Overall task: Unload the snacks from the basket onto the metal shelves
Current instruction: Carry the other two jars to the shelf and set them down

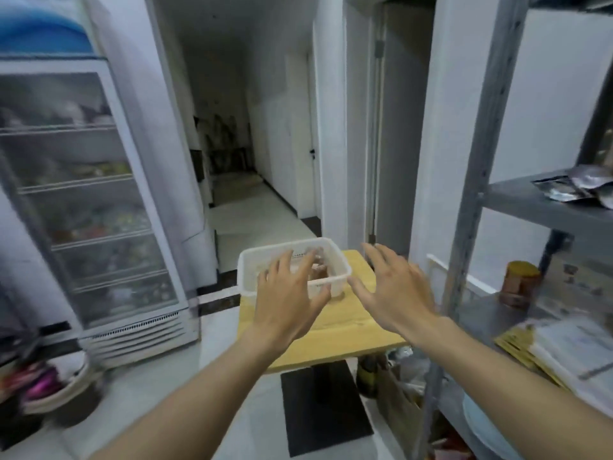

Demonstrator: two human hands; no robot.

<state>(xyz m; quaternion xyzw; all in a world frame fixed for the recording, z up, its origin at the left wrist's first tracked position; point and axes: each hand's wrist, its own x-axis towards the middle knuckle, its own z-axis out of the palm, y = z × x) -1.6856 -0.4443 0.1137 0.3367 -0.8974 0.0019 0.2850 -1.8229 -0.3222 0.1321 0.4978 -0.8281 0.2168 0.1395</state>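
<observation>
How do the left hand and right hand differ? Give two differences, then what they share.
The left hand is over the white basket; the right hand is beside it, over the wooden table. The left thumb points right; the right thumb points left, toward the basket. Both are open, spread wide, holding nothing.

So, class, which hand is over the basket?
The left hand: its spread fingers overlap the basket's near wall. The right hand, also open, is off to the basket's right, over the table.
</observation>
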